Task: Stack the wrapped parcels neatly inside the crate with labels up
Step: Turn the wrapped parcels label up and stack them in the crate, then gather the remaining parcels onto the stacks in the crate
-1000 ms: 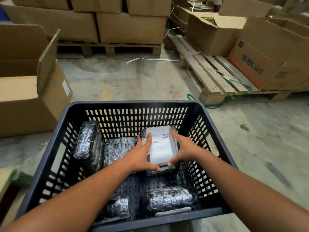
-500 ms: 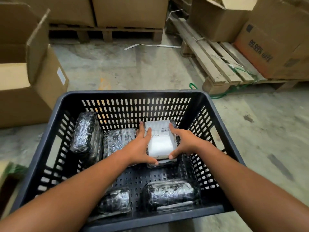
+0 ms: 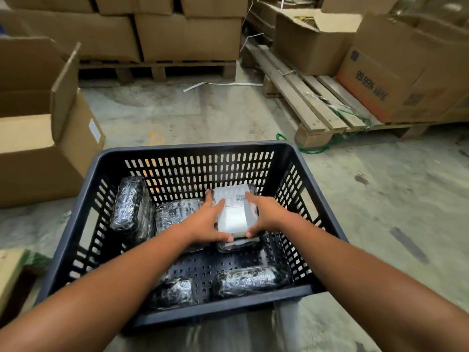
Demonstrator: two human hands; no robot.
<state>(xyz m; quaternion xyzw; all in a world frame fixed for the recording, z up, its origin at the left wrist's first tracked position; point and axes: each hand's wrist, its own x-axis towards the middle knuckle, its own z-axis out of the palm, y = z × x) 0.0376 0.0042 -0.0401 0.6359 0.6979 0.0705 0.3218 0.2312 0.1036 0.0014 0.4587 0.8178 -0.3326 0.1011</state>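
A concrete floor (image 3: 193,118) is seen beneath everything, with stacked cardboard boxes (image 3: 187,36) on a wooden pallet (image 3: 157,69) along the far side. A second pallet (image 3: 312,105) is laid to the right, carrying a printed carton (image 3: 380,82) and an opened box (image 3: 309,39); green strapping (image 3: 330,146) is trailed off its near end. An open-flapped carton (image 3: 43,138) is stood on the floor to the left. In the foreground a dark slotted plastic crate (image 3: 187,151) is set on the floor, and both forearms are reached into it from the near side. Five dark film-wrapped parcels are counted on the crate bottom: one leaned against the left wall (image 3: 128,204), one laid flat beside it at the middle rear (image 3: 175,212), two along the near wall, left (image 3: 175,292) and right (image 3: 250,279), and one at the right rear (image 3: 238,243), mostly covered. On top of that last parcel a labelled parcel (image 3: 234,214) is held, its white label facing up and its printed barcode end turned toward the far wall. The left hand (image 3: 205,222) is pressed along its left edge and the right hand (image 3: 266,214) along its right edge; each grip is closed on the labelled parcel, with fingers along its sides and thumbs (image 3: 227,238) curled at the near corners. Whether the labelled parcel is fully seated on the one below cannot be told.
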